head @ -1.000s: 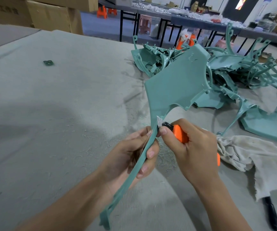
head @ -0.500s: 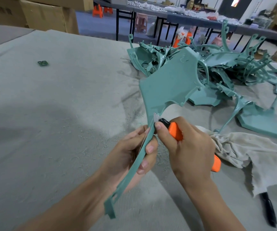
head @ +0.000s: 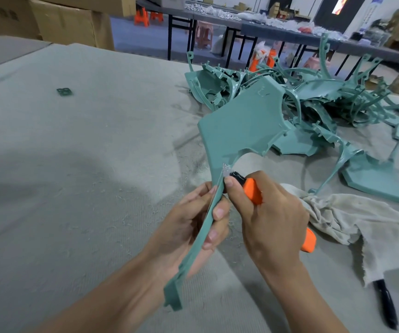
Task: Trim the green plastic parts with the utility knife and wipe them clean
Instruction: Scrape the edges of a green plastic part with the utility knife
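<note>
I hold a green plastic part (head: 239,131) upright above the grey felt table (head: 85,164): a broad flat plate at the top and a long thin arm running down. My left hand (head: 193,227) grips that arm, fingers curled round it. My right hand (head: 270,212) grips an orange utility knife (head: 253,193), thumb by the black nose. Its blade tip touches the edge of the part where plate meets arm. A pile of similar green parts (head: 313,97) lies behind. An off-white cloth (head: 366,224) lies crumpled at the right.
A black pen-like tool (head: 385,304) lies by the cloth at the lower right. One small green scrap (head: 64,91) sits far left on the felt, and thin shavings are scattered around. Cardboard boxes (head: 68,22) stand at the back left; dark work tables (head: 277,32) stand beyond.
The view has drifted a little, and both hands with the part sit slightly lower left in the frame. The blade stays at the same spot on the part's edge.
</note>
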Action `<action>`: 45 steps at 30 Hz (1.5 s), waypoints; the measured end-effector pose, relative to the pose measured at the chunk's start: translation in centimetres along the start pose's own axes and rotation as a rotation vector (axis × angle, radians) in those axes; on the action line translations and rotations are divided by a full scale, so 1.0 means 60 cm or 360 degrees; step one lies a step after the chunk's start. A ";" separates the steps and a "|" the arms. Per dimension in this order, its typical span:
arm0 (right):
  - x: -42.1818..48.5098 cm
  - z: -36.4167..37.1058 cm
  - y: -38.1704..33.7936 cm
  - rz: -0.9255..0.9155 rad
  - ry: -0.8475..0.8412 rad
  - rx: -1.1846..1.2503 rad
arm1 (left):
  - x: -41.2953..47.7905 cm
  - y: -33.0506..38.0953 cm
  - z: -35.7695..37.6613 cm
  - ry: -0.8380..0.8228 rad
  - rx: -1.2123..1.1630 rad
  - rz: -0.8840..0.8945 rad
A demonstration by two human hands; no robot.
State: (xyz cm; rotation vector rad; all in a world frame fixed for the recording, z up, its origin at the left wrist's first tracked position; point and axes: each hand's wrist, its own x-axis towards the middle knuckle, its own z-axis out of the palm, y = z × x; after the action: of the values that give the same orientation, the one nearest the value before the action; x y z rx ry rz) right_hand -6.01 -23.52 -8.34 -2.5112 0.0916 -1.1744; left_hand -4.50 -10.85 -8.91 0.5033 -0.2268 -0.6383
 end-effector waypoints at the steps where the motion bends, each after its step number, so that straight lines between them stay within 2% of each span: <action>1: 0.002 -0.001 0.004 -0.0008 0.0004 -0.0010 | 0.000 0.000 -0.002 -0.0015 -0.0004 -0.0007; 6: 0.013 -0.012 0.035 -0.0060 -0.0053 0.0135 | -0.004 0.008 -0.015 -0.0181 -0.0063 -0.0023; 11: 0.012 -0.015 0.038 -0.0216 -0.0088 0.0368 | -0.002 0.016 -0.017 -0.0091 0.0079 0.0076; 18: 0.011 -0.016 0.026 -0.0228 -0.0103 0.0608 | -0.001 0.014 -0.019 -0.0129 0.0280 0.0061; 21: 0.009 -0.017 0.017 -0.0096 -0.0113 0.0846 | 0.001 0.010 -0.014 -0.0065 0.0475 0.0106; 28: -0.001 -0.011 -0.001 0.0349 -0.0076 0.1230 | 0.001 -0.002 -0.012 0.0071 0.1148 0.0442; 35: -0.001 -0.016 -0.004 0.0716 -0.0196 0.1520 | -0.002 -0.011 -0.012 0.0219 0.1464 0.0557; 40: 0.004 -0.022 0.002 0.0691 -0.0251 0.1514 | 0.000 -0.008 -0.010 0.0360 0.1579 0.0693; 45: 0.007 -0.028 0.002 0.0408 -0.0635 0.1382 | 0.001 -0.003 -0.009 0.0445 0.1664 0.0843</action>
State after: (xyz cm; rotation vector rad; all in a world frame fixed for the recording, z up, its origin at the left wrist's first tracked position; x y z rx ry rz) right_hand -6.96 -24.21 -7.09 -1.8228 -0.1636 -0.4356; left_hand -4.32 -10.80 -9.45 1.4640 -0.4057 0.1287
